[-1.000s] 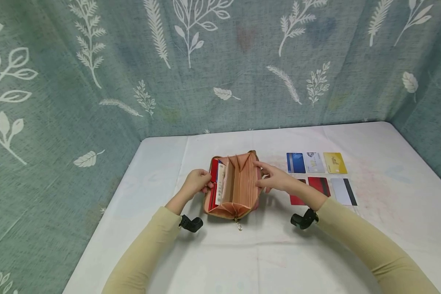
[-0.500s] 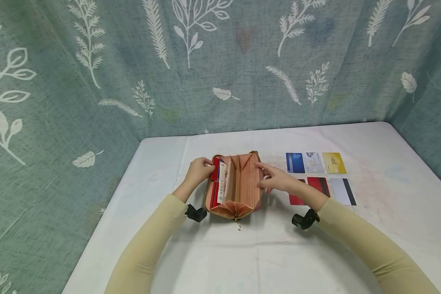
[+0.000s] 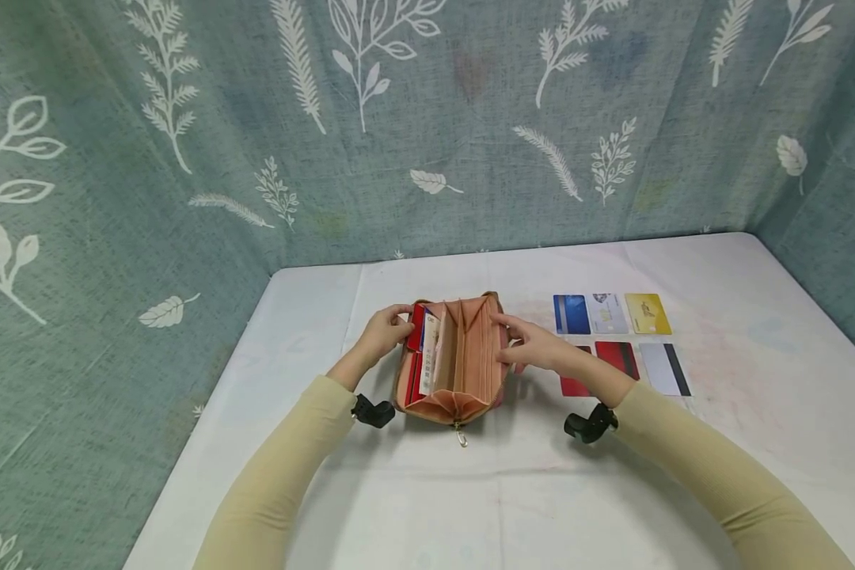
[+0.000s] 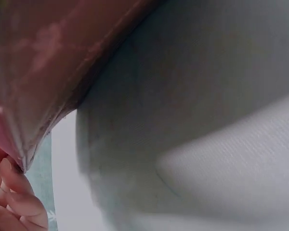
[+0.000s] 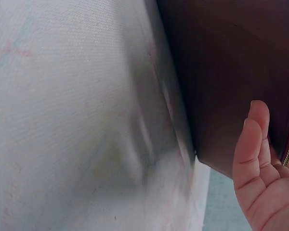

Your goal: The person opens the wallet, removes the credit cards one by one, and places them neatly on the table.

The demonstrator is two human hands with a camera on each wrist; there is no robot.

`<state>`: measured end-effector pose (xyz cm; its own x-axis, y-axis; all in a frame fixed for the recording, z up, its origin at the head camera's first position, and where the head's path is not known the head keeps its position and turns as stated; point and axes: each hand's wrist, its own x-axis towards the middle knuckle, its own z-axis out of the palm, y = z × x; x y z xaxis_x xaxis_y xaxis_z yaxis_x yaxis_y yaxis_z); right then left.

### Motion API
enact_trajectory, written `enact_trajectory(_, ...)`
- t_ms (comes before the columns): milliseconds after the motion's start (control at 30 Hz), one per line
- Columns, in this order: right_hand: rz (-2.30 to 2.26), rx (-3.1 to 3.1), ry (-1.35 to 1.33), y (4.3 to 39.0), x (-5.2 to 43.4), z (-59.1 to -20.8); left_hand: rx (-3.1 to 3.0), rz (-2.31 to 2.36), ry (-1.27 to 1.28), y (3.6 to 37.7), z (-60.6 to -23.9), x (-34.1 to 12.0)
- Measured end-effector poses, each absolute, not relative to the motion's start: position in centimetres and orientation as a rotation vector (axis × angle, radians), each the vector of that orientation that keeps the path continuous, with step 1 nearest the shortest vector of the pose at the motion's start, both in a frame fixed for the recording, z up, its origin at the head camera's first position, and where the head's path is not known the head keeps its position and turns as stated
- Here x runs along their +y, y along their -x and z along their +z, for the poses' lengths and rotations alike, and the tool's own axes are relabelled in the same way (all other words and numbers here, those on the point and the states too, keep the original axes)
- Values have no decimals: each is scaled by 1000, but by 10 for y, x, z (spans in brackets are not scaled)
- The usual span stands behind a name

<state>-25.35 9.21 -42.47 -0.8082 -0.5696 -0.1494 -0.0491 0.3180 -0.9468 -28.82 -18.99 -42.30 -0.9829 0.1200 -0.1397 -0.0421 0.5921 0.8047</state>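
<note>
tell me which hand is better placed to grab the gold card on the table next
Probably the right hand: it holds the side of the wallet nearer the gold card, though it must let go first. The left hand is at the opposite side.

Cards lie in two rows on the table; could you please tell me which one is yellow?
The yellow card is the rightmost in the far row; the other five look red, blue or whitish.

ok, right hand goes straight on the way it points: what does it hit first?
The wallet: the right hand already has fingers at its right edge. Beyond that, likely the wallet's open interior, though depth is hard to judge.
</note>
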Motion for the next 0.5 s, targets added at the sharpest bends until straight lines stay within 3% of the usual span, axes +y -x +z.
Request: enact_trajectory(500, -1508, 2110, 588, 254, 92, -426, 2494, 1360, 52, 278, -422, -197)
